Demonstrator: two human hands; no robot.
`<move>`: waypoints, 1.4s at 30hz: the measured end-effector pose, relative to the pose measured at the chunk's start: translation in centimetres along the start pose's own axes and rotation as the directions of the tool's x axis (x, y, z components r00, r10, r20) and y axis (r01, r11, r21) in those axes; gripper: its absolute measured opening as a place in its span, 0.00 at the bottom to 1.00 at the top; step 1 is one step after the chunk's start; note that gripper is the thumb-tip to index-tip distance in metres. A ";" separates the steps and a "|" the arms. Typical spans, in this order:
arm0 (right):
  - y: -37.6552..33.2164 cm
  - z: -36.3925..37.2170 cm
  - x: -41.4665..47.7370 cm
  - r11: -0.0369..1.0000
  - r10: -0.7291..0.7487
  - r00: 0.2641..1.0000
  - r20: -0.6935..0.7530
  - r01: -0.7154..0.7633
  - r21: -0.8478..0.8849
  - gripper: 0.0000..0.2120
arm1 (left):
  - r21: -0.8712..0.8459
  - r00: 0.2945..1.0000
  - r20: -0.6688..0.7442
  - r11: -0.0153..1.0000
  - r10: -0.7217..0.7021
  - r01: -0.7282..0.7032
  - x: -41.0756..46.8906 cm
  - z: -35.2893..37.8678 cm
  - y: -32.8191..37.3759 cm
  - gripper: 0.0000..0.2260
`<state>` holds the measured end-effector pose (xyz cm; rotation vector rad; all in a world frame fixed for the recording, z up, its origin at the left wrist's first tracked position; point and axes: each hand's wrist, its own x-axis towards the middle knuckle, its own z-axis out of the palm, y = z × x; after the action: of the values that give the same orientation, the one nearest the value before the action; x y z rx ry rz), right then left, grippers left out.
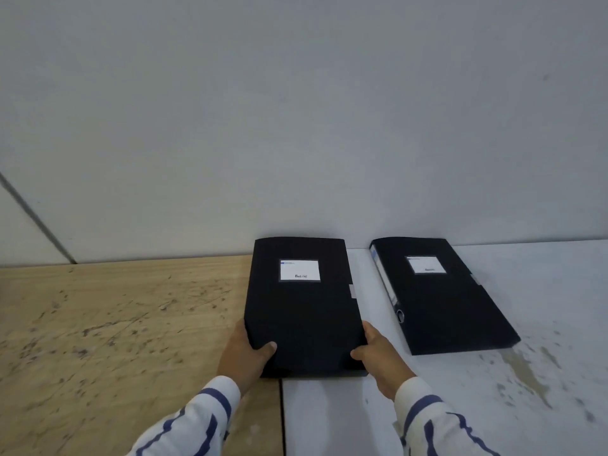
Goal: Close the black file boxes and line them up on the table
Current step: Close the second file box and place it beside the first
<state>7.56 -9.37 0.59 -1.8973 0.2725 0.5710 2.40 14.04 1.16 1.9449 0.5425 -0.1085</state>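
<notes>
While both striped sleeves (197, 419) are reaching forward, the left hand (245, 352) and right hand (378, 355) are clasping the near file box's (302, 311) closer corners, thumbs on top. It is lying closed across the tabletop (543, 373) seam, beside a second closed box (441, 297).

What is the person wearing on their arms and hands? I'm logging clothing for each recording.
Both hands are bare: no gloves, rings or watch show on the left hand or the right hand. Both arms wear long white sleeves with dark blue stripes, ending in cuffs at the wrists.
</notes>
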 end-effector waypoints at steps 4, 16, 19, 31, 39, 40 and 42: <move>1.2 -3.7 1.6 0.999 0.049 0.999 -0.014 -0.049 0.002 0.27 | -0.015 0.999 0.034 1.000 -0.008 0.008 0.7 4.0 1.5 0.27; 1.8 -6.8 4.8 0.992 0.034 0.993 -0.111 -0.047 -0.120 0.35 | 0.074 0.999 -0.032 0.996 -0.040 0.042 2.0 9.9 2.7 0.25; 1.7 -6.9 5.3 0.983 0.002 0.991 -0.134 -0.026 -0.179 0.35 | 0.096 0.998 -0.052 0.994 -0.045 0.050 2.1 10.5 3.0 0.25; 1.2 -6.0 4.9 0.820 -0.105 0.986 -0.129 0.013 -0.573 0.28 | 0.176 0.999 -0.034 0.984 -0.024 0.029 2.4 10.1 3.2 0.25; 0.3 -2.0 2.6 0.689 -0.296 0.952 0.070 0.264 -0.675 0.24 | 0.178 0.997 -0.076 0.983 -0.031 0.045 0.2 7.7 2.2 0.29; -0.1 -1.1 2.2 0.683 -0.311 0.944 0.113 0.305 -0.664 0.24 | 0.202 0.995 -0.090 0.978 -0.042 0.060 0.0 7.1 2.0 0.31; -1.2 3.0 0.8 0.639 -0.360 0.904 0.231 0.419 -0.645 0.24 | 0.221 0.986 -0.149 0.970 -0.074 0.106 -1.1 3.8 0.3 0.32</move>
<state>8.02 -6.04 0.25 -2.5415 -0.4836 0.4768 2.21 10.25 0.13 2.1627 0.7386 -0.0963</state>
